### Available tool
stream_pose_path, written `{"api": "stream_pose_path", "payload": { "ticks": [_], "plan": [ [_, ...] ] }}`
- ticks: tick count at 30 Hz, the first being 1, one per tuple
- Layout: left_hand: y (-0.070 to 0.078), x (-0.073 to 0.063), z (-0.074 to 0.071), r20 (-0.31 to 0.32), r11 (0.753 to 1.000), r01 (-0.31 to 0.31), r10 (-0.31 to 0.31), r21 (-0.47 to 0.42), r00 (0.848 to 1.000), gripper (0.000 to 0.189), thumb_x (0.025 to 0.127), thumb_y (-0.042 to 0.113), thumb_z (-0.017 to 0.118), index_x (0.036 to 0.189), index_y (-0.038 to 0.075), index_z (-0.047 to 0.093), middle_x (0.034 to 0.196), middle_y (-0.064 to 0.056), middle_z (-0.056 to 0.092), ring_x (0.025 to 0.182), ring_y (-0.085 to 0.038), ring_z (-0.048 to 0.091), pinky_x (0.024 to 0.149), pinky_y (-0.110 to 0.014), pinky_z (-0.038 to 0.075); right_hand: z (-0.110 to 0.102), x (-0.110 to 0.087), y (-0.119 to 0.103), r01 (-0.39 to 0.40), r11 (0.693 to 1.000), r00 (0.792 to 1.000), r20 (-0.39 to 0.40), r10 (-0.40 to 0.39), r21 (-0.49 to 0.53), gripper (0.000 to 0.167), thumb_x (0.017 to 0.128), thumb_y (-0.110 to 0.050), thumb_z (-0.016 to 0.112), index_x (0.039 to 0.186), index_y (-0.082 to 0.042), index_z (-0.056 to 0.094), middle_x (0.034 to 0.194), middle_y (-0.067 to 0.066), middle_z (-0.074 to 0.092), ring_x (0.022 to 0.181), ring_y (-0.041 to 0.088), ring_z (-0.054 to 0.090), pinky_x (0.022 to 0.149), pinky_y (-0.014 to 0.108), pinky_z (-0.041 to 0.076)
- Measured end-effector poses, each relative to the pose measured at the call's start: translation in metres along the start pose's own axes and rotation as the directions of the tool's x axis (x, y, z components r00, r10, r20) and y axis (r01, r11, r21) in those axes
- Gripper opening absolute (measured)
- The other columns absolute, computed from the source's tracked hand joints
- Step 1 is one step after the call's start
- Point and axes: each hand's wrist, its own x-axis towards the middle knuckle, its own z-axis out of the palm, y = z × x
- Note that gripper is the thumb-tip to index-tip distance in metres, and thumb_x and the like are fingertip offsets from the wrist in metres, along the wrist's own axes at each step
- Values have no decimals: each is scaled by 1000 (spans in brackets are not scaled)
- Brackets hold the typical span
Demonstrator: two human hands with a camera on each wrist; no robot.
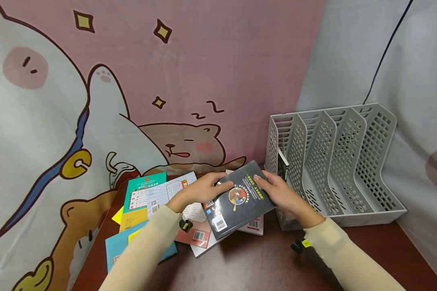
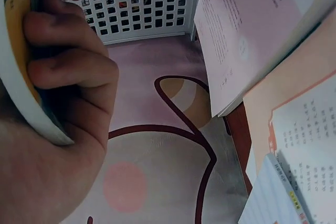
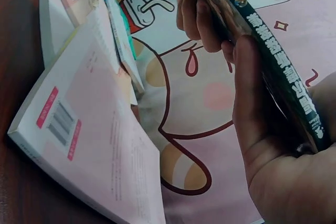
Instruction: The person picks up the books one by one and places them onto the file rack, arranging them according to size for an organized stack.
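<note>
Holding the black book point(image 1: 238, 210) seems the step: left hand point(image 1: 201, 189) and right hand point(image 1: 279, 192) curl fingers point(image 2: 73, 69) round it above books point(image 1: 160, 194) on the worktop point(image 1: 262, 262). Moving it calls for steady, two-sided support.

The left forearm point(image 1: 145, 248) and right forearm point(image 1: 351, 254), both in cream sleeves point(image 1: 335, 238), slant forward and inward. The left hand point(image 1: 205, 188) and right hand point(image 1: 279, 192) grip from opposite sides, thumbs point(image 1: 223, 188) on top (tips aimed inward), the left fingers point(image 2: 76, 69) curled underneath.
</note>
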Motion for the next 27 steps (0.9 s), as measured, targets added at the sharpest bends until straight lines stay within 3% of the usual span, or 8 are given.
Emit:
{"api": "stream_pose_path", "payload": {
  "ticks": [7, 13, 18, 22, 27],
  "plan": [
    [3, -5, 4, -11, 991, 2, -3, -133, 1000, 36, 113, 54, 58, 131, 25, 71, 92, -4, 81, 72, -24, 81, 69, -44, 67, -4, 0, -8, -10, 1000, 1000, -24, 10, 3, 52, 117, -40, 54, 155, -3, 55, 93, 1, 77, 71, 14, 77, 63, 36, 66],
    [2, -7, 10, -103, 985, -24, 6, -171, 995, 34, 114, 52, 58, 127, 22, 71, 93, -6, 81, 71, -24, 81, 68, -45, 68, -6, 2, -12, 28, 999, 994, -102, -24, 39, 44, 116, -36, 58, 138, 2, 64, 93, 1, 78, 73, 12, 76, 64, 32, 65],
    [1, -8, 20, -180, 971, -45, 2, -235, 984, 39, 113, 54, 58, 130, 21, 69, 97, -6, 81, 74, -22, 81, 70, -44, 68, -4, -2, -20, 54, 995, 977, -212, -36, 78, 46, 115, -38, 61, 134, 3, 67, 96, -1, 76, 77, 11, 75, 69, 31, 66],
    [4, -8, 30, -240, 958, -74, 6, -277, 971, 38, 114, 51, 59, 127, 16, 68, 94, -9, 80, 71, -21, 81, 67, -44, 68, -1, -5, -26, 73, 987, 955, -294, -29, 140, 46, 114, -39, 62, 133, 2, 69, 95, -3, 76, 78, 10, 75, 69, 30, 66],
    [8, -6, 42, -357, 948, -107, -7, -299, 934, 36, 115, 48, 58, 124, 15, 69, 90, -9, 80, 66, -18, 79, 63, -42, 67, 3, -5, -29, 128, 963, 934, -356, -36, 237, 36, 114, -38, 61, 127, -5, 70, 94, -5, 74, 76, 8, 73, 68, 27, 64]
  ]
}}
